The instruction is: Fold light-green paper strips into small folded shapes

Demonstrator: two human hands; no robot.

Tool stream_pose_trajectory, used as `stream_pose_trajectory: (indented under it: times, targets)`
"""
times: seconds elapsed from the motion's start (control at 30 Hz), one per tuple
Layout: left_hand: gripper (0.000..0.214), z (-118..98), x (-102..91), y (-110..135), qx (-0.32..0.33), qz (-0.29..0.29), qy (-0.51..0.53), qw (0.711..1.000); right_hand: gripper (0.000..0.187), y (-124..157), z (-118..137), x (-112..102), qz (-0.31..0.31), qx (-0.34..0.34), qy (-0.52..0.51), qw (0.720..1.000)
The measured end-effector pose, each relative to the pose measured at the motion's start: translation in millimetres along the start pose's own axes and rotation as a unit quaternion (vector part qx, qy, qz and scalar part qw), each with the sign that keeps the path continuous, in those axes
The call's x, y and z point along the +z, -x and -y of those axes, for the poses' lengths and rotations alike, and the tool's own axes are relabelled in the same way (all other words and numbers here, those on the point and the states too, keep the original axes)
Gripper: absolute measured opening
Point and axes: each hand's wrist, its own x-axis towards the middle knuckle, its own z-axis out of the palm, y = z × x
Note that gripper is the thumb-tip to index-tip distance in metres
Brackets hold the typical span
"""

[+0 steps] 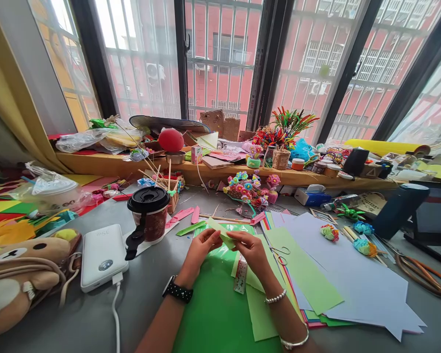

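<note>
Hands (pixel 253 251) nearly closed, both pinching light-green paper (pixel 225 237): small, plain, slanted, partly covered.

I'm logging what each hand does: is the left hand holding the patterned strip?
No: the left hand and right hand both hold a light green paper, while the patterned strip lies over the green mat.

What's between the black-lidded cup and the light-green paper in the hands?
In the head view, moving right from the cup: pink strips, a green strip, then the left hand, whose fingers hold the light-green paper.
</note>
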Motion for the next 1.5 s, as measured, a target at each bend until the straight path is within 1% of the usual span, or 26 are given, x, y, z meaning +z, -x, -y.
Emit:
stream_pose_trajectory:
  times: [0.13,0.23,0.37,0.47,0.57,0.63,0.73,0.83,0.93,1.0,1.07,1.23,1.37,1.5]
  targets:
    - [0.026,-1.6,-0.2,1.3,0.020,-0.030,0.022,0.999,0.025,2.3,7.1,1.0,0.031,-0.014,0.024,0.999]
    - [0.026,-2.5,-1.4,1.5,0.032,-0.022,0.043,0.998,0.025,3.5,7.8,1.3,0.044,-0.023,0.053,0.997]
    - [0.026,-3.4,-3.9,2.5,0.041,-0.012,0.062,0.997,0.029,5.1,8.8,2.4,0.074,-0.023,0.065,0.995]
    - [0.022,-3.6,-4.2,4.3,0.041,-0.019,0.046,0.998,0.028,5.9,10.6,3.0,0.082,-0.012,0.054,0.995]
    - [0.022,-3.6,-3.1,5.4,0.041,-0.022,0.006,0.999,0.026,5.5,11.4,2.8,0.082,0.008,0.030,0.996]
    - [0.024,-3.6,-2.2,5.3,0.044,-0.021,-0.018,0.999,0.023,4.5,11.1,2.1,0.075,0.012,0.024,0.997]
    - [0.028,-3.2,-0.8,5.1,0.044,-0.001,-0.036,0.998,0.024,2.3,9.4,0.2,0.030,0.018,-0.010,0.999]
    - [0.027,-2.3,1.5,6.3,0.023,0.049,-0.070,0.996,0.028,0.7,6.3,-1.6,-0.013,0.041,-0.049,0.998]
    - [0.022,-1.3,4.2,8.5,-0.001,0.112,-0.126,0.986,0.026,0.7,2.2,-2.2,-0.020,0.060,-0.040,0.997]
    - [0.021,-0.4,5.2,9.3,-0.004,0.134,-0.150,0.980,0.025,1.1,-0.2,-2.0,-0.019,0.066,-0.027,0.997]
    - [0.023,0.6,5.1,9.0,-0.001,0.138,-0.165,0.977,0.026,1.5,-1.6,-1.5,-0.020,0.071,-0.017,0.997]
    - [0.030,4.0,3.7,6.8,0.011,0.124,-0.189,0.974,0.027,2.1,-0.3,-0.5,-0.028,0.082,0.000,0.996]
    - [0.031,5.5,4.5,6.7,0.018,0.129,-0.194,0.972,0.025,2.5,1.7,-0.1,-0.032,0.087,-0.004,0.996]
    - [0.029,3.9,7.3,8.7,0.039,0.135,-0.214,0.967,0.024,2.2,-0.1,-0.2,-0.043,0.090,-0.014,0.995]
